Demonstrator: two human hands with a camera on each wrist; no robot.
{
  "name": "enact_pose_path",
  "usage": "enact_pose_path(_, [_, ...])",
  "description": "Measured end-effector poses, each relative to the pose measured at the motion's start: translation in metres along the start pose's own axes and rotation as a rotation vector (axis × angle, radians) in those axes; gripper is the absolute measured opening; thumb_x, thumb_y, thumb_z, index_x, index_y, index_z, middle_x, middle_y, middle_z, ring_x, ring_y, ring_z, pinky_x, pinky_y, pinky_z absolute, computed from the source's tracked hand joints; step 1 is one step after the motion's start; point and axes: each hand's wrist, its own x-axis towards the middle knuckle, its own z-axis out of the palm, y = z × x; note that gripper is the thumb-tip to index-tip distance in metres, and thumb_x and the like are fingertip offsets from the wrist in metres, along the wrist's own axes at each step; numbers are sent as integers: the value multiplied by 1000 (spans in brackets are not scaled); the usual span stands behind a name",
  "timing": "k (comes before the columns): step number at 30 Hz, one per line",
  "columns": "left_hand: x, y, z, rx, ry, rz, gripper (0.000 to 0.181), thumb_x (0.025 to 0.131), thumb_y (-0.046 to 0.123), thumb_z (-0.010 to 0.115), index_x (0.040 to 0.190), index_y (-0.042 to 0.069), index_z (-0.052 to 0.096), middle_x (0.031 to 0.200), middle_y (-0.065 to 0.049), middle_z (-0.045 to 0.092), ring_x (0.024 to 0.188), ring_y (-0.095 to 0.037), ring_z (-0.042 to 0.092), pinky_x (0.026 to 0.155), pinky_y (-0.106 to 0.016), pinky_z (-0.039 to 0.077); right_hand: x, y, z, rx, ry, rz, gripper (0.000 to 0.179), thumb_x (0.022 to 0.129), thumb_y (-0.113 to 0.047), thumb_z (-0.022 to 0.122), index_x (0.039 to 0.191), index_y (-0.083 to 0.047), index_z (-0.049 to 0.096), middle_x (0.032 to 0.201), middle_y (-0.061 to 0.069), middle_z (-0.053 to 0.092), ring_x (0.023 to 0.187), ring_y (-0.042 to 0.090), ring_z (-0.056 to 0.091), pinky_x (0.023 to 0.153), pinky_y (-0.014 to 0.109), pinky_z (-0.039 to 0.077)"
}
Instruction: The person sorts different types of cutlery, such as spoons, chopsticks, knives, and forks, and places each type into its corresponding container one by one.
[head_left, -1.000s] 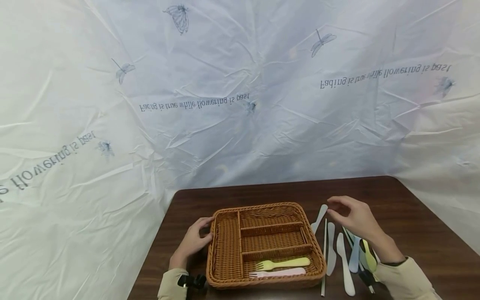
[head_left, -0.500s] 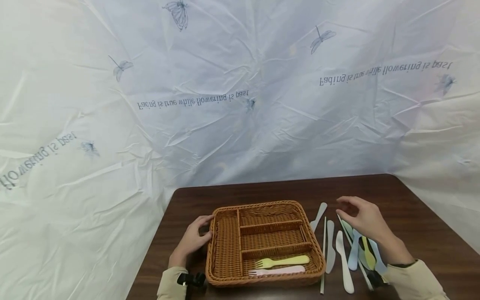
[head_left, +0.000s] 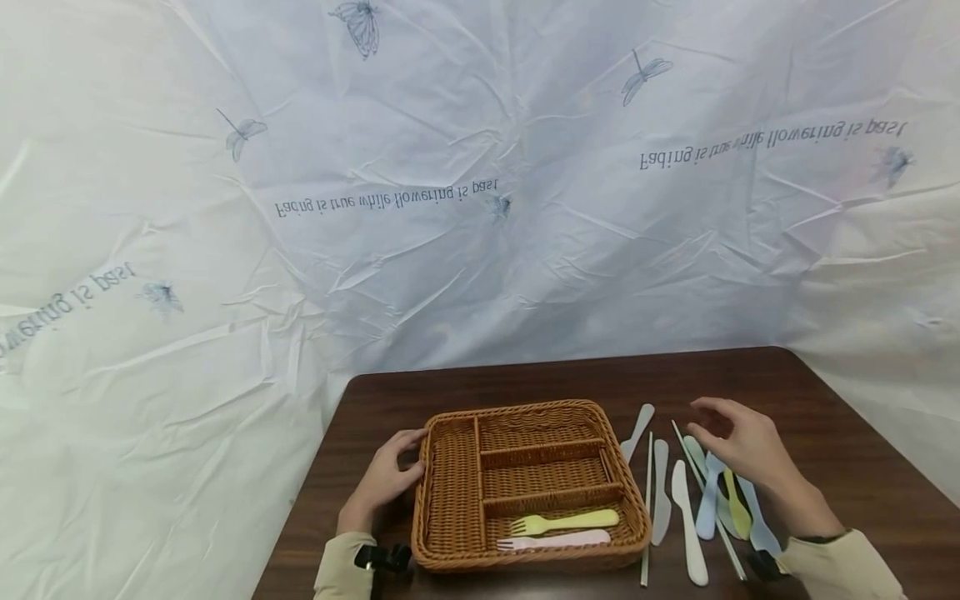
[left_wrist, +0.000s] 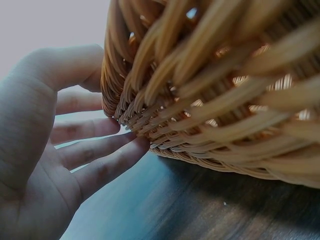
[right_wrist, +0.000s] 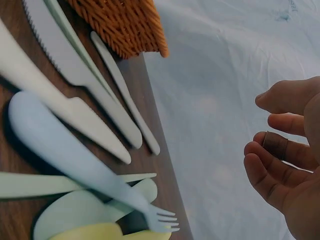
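Observation:
My left hand [head_left: 384, 479] touches the left side of a brown wicker cutlery basket [head_left: 453, 492]; in the left wrist view its extended fingers lie against the woven wall [left_wrist: 200, 100]. A yellow fork [head_left: 566, 522] and a pink fork [head_left: 555, 540] lie in the basket's front right compartment. My right hand [head_left: 750, 446] hovers with loosely bent fingers over the cutlery at the right, holding nothing. Nearest below it are a light blue fork [head_left: 708, 500], a pale green spoon [head_left: 693, 450] and a chopstick [head_left: 731, 550].
Between the basket and my right hand lie a white knife [head_left: 688, 525], a grey knife [head_left: 661, 496], another chopstick [head_left: 647, 517] and a pale utensil [head_left: 639, 429] at the basket's corner. A yellow utensil [head_left: 738, 512] and a blue one [head_left: 761, 525] lie further right. White printed cloth [head_left: 525, 275] hangs behind the dark table [head_left: 450, 382].
My right hand has drawn away to the right from the pale utensil beside the basket, uncovering more of the cutlery. The left hand and the basket have stayed in place.

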Motion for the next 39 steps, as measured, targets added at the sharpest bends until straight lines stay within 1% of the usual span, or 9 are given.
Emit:
enact_pose_path(4, [0, 0, 1, 1, -5, 5, 51, 90, -2, 59, 140, -5, 48, 134, -25, 51, 116, -41, 54, 85, -44, 55, -4, 4, 1, -6, -20, 45, 35, 76, -10, 80, 107, -1, 68, 86, 11, 69, 71, 27, 63, 53, 26, 45])
enact_pose_path(7, [-1, 1, 2, -7, -13, 5, 51, 90, -2, 59, 140, -5, 48, 134, -26, 50, 116, -41, 54, 85, -43, 55, -5, 6, 1, -14, -33, 66, 35, 77, -11, 79, 107, 0, 67, 85, 12, 69, 71, 27, 63, 53, 26, 44])
enact_pose_path(12, [-1, 1, 1, -11, -24, 3, 52, 90, -3, 58, 140, -5, 47, 134, -26, 50, 117, -41, 54, 86, -40, 55, -7, 8, 2, -23, -39, 77, 35, 77, -11, 79, 107, 1, 67, 82, 10, 68, 67, 24, 62, 52, 25, 44])
enact_pose_path(16, [-1, 1, 1, -8, -20, 6, 52, 90, -2, 59, 140, -5, 48, 134, -26, 51, 117, -40, 54, 87, -41, 55, -8, 10, 2, -21, -39, 92, 35, 77, -11, 79, 107, 1, 67, 80, 8, 68, 67, 22, 61, 52, 24, 44])
enact_pose_path(23, [0, 1, 0, -6, -21, 13, 51, 90, -2, 59, 140, -5, 47, 134, -26, 50, 117, -41, 54, 86, -41, 55, -13, 16, 6, -37, -61, 133, 34, 77, -13, 78, 106, 1, 68, 76, 1, 65, 64, 12, 56, 51, 24, 40])
enact_pose_path(27, [-1, 1, 0, -4, -24, 8, 51, 90, -2, 59, 140, -5, 47, 134, -26, 50, 117, -41, 54, 86, -39, 56, -17, 20, 8, -41, -65, 141, 33, 77, -13, 78, 106, 0, 68, 75, 0, 64, 64, 12, 56, 52, 25, 40])
enact_pose_path(32, [0, 1, 0, -1, -22, 6, 51, 90, -3, 59, 140, -5, 48, 134, -26, 51, 117, -40, 54, 86, -37, 56, -20, 25, 12, -46, -72, 166, 34, 77, -13, 77, 106, 2, 67, 79, 7, 67, 67, 20, 61, 53, 27, 43])
enact_pose_path(36, [0, 1, 0, 2, -16, 10, 52, 89, -3, 59, 140, -5, 48, 133, -25, 51, 117, -40, 55, 86, -39, 56, -21, 27, 13, -43, -87, 185, 35, 78, -13, 76, 107, 3, 66, 86, 15, 69, 69, 25, 64, 54, 33, 46])
enact_pose_path(39, [1, 0, 0, 8, -10, 11, 52, 89, -2, 59, 140, -4, 48, 133, -25, 51, 116, -40, 55, 85, -40, 56, -21, 28, 13, -40, -104, 199, 37, 79, -14, 76, 109, 5, 65, 87, 18, 69, 71, 29, 65, 54, 36, 47])
